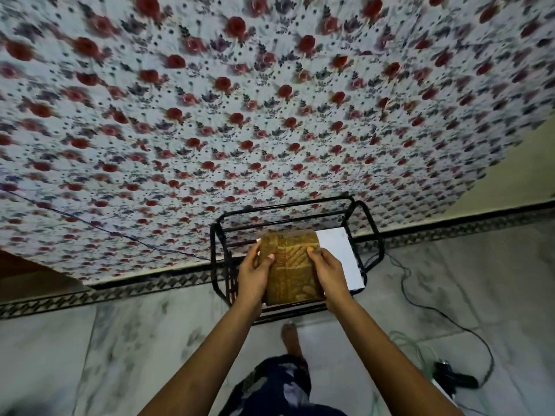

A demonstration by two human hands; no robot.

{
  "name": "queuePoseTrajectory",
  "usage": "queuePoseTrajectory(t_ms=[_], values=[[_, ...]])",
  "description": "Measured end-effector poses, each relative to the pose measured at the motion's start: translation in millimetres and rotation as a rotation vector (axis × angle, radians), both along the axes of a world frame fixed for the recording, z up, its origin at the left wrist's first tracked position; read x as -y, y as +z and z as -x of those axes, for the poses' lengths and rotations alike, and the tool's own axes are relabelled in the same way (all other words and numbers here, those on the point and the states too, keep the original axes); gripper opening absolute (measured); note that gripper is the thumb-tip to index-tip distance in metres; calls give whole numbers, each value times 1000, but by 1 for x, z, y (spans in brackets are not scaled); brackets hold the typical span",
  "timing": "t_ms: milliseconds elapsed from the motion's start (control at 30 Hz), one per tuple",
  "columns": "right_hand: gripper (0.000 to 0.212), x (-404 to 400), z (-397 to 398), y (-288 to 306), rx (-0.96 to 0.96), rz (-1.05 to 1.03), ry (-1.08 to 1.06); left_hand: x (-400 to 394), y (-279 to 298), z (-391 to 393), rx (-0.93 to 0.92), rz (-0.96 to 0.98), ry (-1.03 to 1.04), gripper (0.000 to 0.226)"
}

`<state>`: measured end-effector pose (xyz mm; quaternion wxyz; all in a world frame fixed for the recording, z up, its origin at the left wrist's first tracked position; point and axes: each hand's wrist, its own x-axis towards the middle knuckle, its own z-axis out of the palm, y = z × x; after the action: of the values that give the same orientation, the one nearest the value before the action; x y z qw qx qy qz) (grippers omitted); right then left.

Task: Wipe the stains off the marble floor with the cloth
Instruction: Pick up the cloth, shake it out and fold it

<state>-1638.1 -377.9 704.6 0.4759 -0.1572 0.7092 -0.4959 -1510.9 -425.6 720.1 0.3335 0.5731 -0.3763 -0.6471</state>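
Both forearms are extended; the left hand [253, 276] and right hand [329, 274] have fingers clamped on a folded cloth [290, 270], held above a stool [357, 265]. The marble floor [120, 340] is judged still unwiped.

You see a woven, matt yellow cloth [289, 267], a black metal wire rack [223, 235], polished grey-veined marble floor [105, 340], and printed floral cotton bedsheet [240, 100].

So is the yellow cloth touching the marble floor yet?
Apart. The head view shows both hands, left and right, holding the folded yellow cloth up over the black metal stand, well above the marble floor.
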Motion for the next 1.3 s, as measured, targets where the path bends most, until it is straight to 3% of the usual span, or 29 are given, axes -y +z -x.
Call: queuePoseTrajectory(t_ms=[300, 533, 633, 767, 900, 1067, 1167, 1300], values=[[32, 71, 96, -48, 152, -148, 187, 72, -56, 70, 56, -169, -33, 36], [44, 113, 141, -156, 78, -274, 294, 111, -158, 118, 157, -235, -50, 35], [45, 135, 158, -211, 54, -328, 326, 125, -211, 135, 182, -263, -11, 45], [50, 151, 168, -272, -40, -318, 379, 137, -280, 149, 260, -227, -30, 47], [54, 148, 161, -315, -287, -300, 484, 137, -323, 153, 350, -185, -16, 46], [57, 142, 153, -342, -499, -392, 587, 120, -347, 149, 497, -130, -47, 55], [65, 142, 160, -345, -626, -467, 640, 117, -358, 143, 596, -107, -80, 45], [78, 146, 174, -338, -577, -507, 723, 127, -352, 138, 662, -123, -201, 50]])
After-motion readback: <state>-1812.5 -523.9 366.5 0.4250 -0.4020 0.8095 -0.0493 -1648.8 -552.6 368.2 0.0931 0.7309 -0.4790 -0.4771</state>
